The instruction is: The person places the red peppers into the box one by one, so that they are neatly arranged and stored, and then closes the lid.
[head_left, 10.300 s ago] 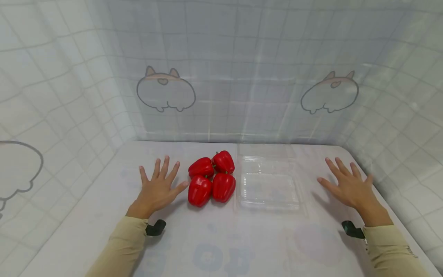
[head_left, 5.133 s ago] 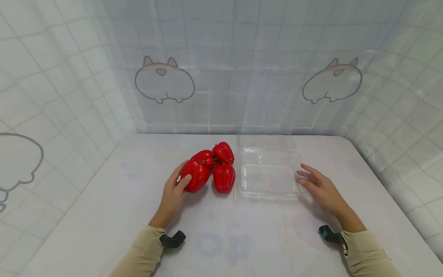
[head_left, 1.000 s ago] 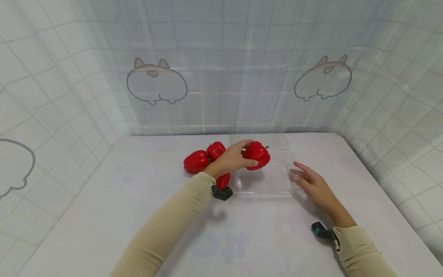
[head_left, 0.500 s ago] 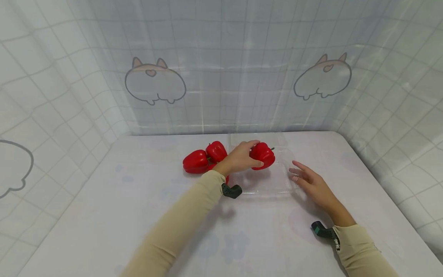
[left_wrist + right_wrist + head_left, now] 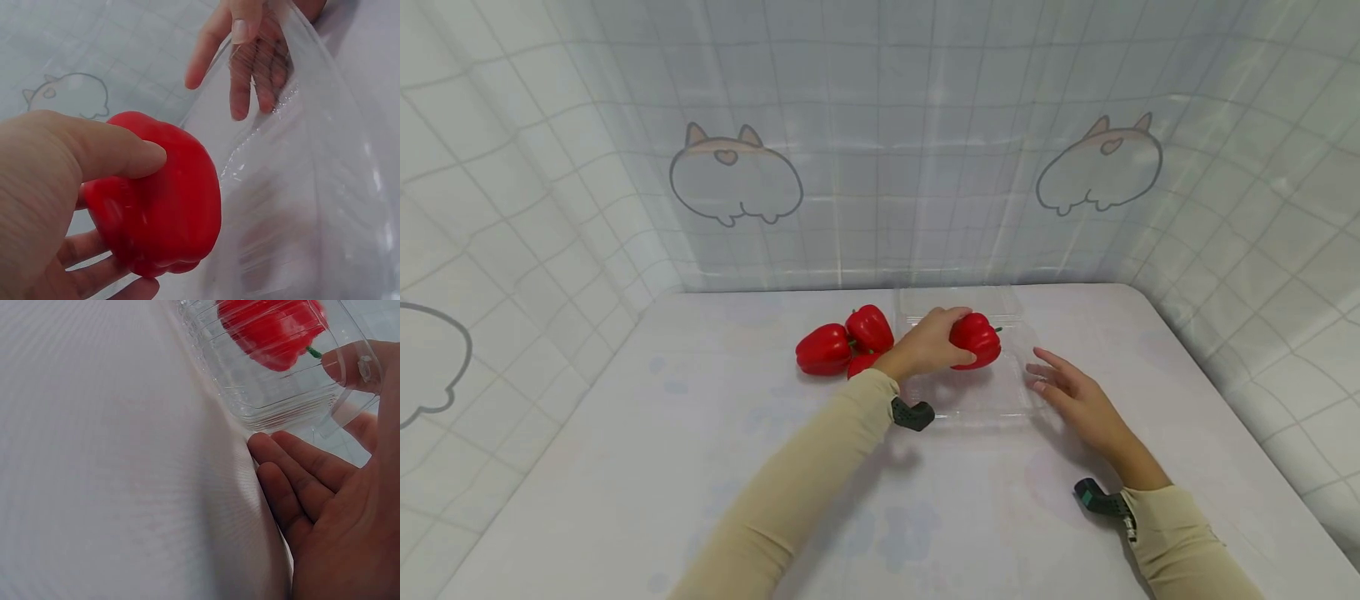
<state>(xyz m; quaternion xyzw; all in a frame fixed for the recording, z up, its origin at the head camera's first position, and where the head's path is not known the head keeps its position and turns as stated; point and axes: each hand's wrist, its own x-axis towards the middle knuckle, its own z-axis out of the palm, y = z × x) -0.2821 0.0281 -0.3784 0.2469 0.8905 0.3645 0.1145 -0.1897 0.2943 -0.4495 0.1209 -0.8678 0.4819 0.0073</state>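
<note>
- Left hand [image 5: 928, 342]: fingers curled round a red bell pepper [image 5: 978, 340], parted only by its girth, thumb opposed.
- Held pepper: over the clear plastic container [image 5: 981, 402], stem to the right; contact with the base cannot be told.
- Right hand [image 5: 1086, 406]: fingers loosely parted at the container's right side.
- Three other peppers [image 5: 824, 350]: clustered on the tabletop [image 5: 587, 467], left of the container, one partly hidden.

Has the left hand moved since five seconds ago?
Yes: in the head view, the left hand has shifted right, from left of the tray to over it.
</note>
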